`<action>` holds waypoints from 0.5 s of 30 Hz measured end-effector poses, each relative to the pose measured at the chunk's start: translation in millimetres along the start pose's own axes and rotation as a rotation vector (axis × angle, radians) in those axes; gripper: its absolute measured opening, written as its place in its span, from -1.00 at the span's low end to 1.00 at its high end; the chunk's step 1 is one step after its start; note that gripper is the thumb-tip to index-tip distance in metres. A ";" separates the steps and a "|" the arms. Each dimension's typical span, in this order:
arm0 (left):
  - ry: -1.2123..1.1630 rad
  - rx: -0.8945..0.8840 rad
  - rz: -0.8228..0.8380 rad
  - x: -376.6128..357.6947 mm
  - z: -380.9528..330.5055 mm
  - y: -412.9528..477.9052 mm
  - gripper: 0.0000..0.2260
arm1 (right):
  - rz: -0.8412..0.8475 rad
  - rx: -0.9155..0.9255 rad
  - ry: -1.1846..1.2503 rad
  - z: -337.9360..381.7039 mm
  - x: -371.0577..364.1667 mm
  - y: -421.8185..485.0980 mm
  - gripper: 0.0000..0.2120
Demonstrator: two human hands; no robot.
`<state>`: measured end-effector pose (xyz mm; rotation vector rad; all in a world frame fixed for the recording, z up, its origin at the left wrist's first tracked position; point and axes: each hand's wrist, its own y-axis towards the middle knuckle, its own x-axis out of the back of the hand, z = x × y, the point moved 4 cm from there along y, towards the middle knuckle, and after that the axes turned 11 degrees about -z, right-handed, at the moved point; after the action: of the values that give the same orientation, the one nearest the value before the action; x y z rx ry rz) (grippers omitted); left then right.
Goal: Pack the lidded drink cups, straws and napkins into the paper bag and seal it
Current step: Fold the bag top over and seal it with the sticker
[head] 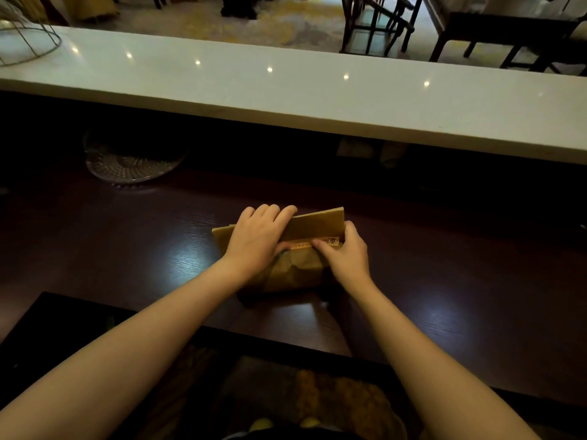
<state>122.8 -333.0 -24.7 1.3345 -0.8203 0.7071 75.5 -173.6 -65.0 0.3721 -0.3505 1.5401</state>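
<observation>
One wide-angle view, worn on the person's head, faces forward and down onto the dark counter (127, 242). The paper bag (295, 271) lies close, mid-frame; the white bar top (286, 100) and chairs (374, 27) recede toward the upper edge.

A brown paper bag (298, 271) stands on the dark wooden tabletop (127, 249) with its top folded over towards the person, and a pale printed strip (303, 246) runs along the edge of the fold. The left hand (257, 239) lies over the left part of the fold, fingers (276, 214) curled over its far edge, while the right hand (346, 255) wraps round the bag's right end with its thumb pressing on the strip. A patterned glass plate (130, 166) sits well apart to the far left, under a raised white counter (286, 96).
</observation>
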 end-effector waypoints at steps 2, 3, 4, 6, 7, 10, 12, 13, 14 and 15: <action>-0.010 0.073 -0.009 2.3 3.1 -2.0 -0.43 | 0.012 0.001 0.056 -2.8 5.1 2.2 -0.76; -0.010 0.143 -0.016 3.5 6.1 -6.1 -0.41 | 0.014 0.005 0.075 -4.1 6.7 3.2 -0.79; -0.011 0.236 -0.029 4.6 9.9 -12.1 -0.37 | 0.016 0.005 0.088 -4.7 7.8 3.2 -0.82; -0.006 0.468 -0.067 6.9 16.9 -27.9 -0.23 | 0.017 -0.003 0.114 -6.9 7.3 1.3 -0.84; -0.012 0.591 -0.081 8.0 19.3 -37.0 -0.14 | 0.008 -0.013 0.121 -8.8 5.7 0.0 -0.82; -0.154 0.921 -0.074 4.3 19.2 -60.7 0.02 | -0.051 -0.058 0.085 -12.6 0.0 -5.0 -0.68; -0.280 1.027 -0.109 1.8 15.3 -66.2 0.06 | -0.096 -0.063 0.006 -10.2 -3.5 -9.1 -0.55; -0.314 1.036 -0.132 1.8 12.9 -66.2 0.06 | -0.130 -0.057 -0.039 -7.5 -5.0 -11.6 -0.49; -0.314 1.019 -0.142 2.9 9.9 -64.5 0.05 | -0.168 -0.050 -0.076 -4.5 -6.5 -14.5 -0.45; -0.282 0.981 -0.142 4.7 6.8 -62.1 0.03 | -0.204 -0.048 -0.099 -1.3 -8.3 -17.7 -0.40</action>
<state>176.3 -346.9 -54.1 2.3899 -0.5848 0.8570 93.2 -180.4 -70.1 0.4341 -0.4130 1.3146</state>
